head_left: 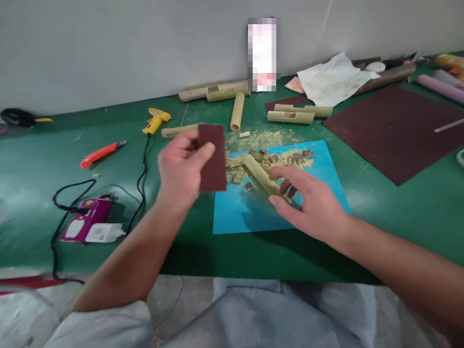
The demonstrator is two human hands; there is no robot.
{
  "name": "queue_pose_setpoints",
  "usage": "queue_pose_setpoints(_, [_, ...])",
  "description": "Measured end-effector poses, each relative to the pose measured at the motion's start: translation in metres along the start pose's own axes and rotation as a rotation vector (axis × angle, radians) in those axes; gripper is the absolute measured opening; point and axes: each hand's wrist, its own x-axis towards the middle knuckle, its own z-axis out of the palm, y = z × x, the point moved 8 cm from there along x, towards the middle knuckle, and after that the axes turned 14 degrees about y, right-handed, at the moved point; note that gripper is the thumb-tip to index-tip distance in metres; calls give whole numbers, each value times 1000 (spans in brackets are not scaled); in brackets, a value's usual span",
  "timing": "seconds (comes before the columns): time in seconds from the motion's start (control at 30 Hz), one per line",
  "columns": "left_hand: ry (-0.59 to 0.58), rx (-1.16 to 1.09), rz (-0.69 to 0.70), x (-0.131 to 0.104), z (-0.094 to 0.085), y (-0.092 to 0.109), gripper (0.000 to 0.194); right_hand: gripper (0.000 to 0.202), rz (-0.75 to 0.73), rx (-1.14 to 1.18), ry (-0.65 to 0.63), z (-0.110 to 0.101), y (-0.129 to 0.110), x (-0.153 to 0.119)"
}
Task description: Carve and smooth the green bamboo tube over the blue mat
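Observation:
My left hand [183, 162] is closed on a strip of dark reddish-brown sandpaper [213, 164], thumb on the front, held above the left side of a blue sheet [235, 217]. Over that sheet, my right hand [308, 198] is curled with its thumb and fingers apart around the lower end of a pale green bamboo tube [261, 174]. The tube slants across the sheet; whether the fingertips touch it I cannot tell. Bamboo chips [297, 158] and dust lie behind and beside the tube.
Cut bamboo pieces [237, 111] and notched tubes [290, 117] lie farther back. On the left are a yellow glue gun [155, 121], a red utility knife [103, 153] and a purple power strip [90, 220] with cords. A large sandpaper sheet [398, 130] lies right.

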Motion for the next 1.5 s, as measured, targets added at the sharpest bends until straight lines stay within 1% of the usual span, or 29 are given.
queue_pose_setpoints(0.07, [-162,-98,-138,-38,27,9,32,42,124,194,27,-2,1,1])
queue_pose_setpoints(0.13, [-291,-175,-243,-69,48,15,30,44,212,324,60,-4,2,2])
queue_pose_setpoints(0.2, [-383,-237,-329,-88,61,16,28,47,266,383,98,-5,3,3])
queue_pose_setpoints(0.27, [-437,-276,-391,-99,69,15,28,49,314,382,132,-5,8,3])
queue_pose_setpoints(0.3, [-457,-287,-411,-102,71,14,28,46,337,375,138,-5,10,3])
queue_pose_setpoints(0.4, [-497,-301,-444,-105,75,15,33,27,386,373,135,-1,16,3])
queue_pose_setpoints(0.47, [-499,-295,-427,-104,74,15,35,18,402,390,133,0,17,3])
queue_pose_setpoints(0.53, [-485,-261,-384,-101,72,14,38,14,404,398,132,0,18,4])
queue_pose_setpoints(0.6, [-490,-236,-359,-99,71,11,48,9,386,385,124,0,17,4])
queue_pose_setpoints(0.67, [-530,-225,-379,-99,73,7,62,4,352,341,103,0,16,4])
queue_pose_setpoints(0.73, [-588,-210,-416,-101,76,4,65,4,313,292,75,0,15,4])
queue_pose_setpoints(0.83, [-650,-205,-493,-105,79,0,61,10,229,260,64,-2,12,6])
queue_pose_setpoints(0.97, [-676,-251,-649,-109,80,-6,58,14,115,218,96,-7,9,11])
queue_pose_setpoints(1.1, [-723,-208,-715,-109,81,-10,45,17,60,213,105,-8,10,13])
queue_pose_setpoints(1.2, [-721,-204,-760,-107,81,-13,38,14,118,229,74,-5,13,12])
queue_pose_setpoints(1.3, [-660,-227,-756,-101,78,-16,36,15,234,265,40,-3,17,10])
queue_pose_setpoints(1.37, [-623,-242,-720,-97,77,-15,35,18,289,284,47,-4,18,10])
queue_pose_setpoints(1.43, [-594,-227,-668,-95,75,-15,34,18,309,290,63,-6,17,11])
queue_pose_setpoints(1.5, [-578,-194,-614,-94,73,-13,34,22,319,288,52,-4,16,10])
